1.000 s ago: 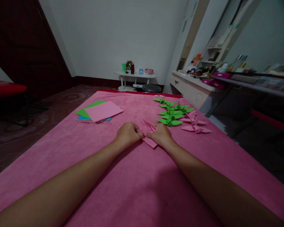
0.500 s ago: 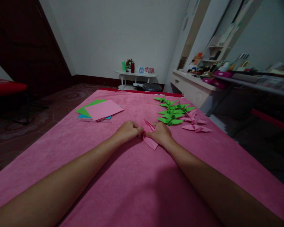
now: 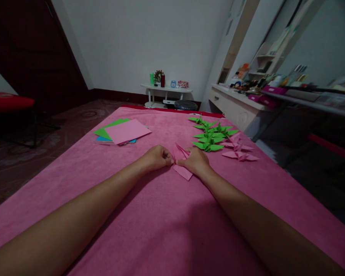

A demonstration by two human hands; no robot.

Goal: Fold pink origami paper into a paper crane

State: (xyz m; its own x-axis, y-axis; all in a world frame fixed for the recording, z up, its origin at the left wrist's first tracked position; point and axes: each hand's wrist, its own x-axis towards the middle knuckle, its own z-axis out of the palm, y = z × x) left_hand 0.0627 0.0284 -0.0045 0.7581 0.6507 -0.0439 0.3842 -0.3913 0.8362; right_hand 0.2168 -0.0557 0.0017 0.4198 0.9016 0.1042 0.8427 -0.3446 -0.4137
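Observation:
Between my hands is a partly folded piece of pink origami paper (image 3: 184, 171), low over the pink cloth (image 3: 149, 214). My right hand (image 3: 196, 160) grips its right side, thumb pointing left across it. My left hand (image 3: 158, 158) has its fingers curled, and the fingertips pinch the paper's left edge. To the right of my right hand lie several folded green paper cranes (image 3: 208, 142) in a cluster. Pink paper cranes (image 3: 240, 154) sit beside them, further right.
A stack of coloured paper sheets, a pink sheet (image 3: 128, 131) on top, lies at the cloth's far left. Beyond the far edge stands a low white table (image 3: 168, 89) with small items. A cluttered dresser (image 3: 238, 103) is on the right, a red chair (image 3: 10, 102) on the left.
The fingers of my left hand have loosened slightly at the paper's left edge. My right hand keeps its grip, and the whole view has shifted a little.

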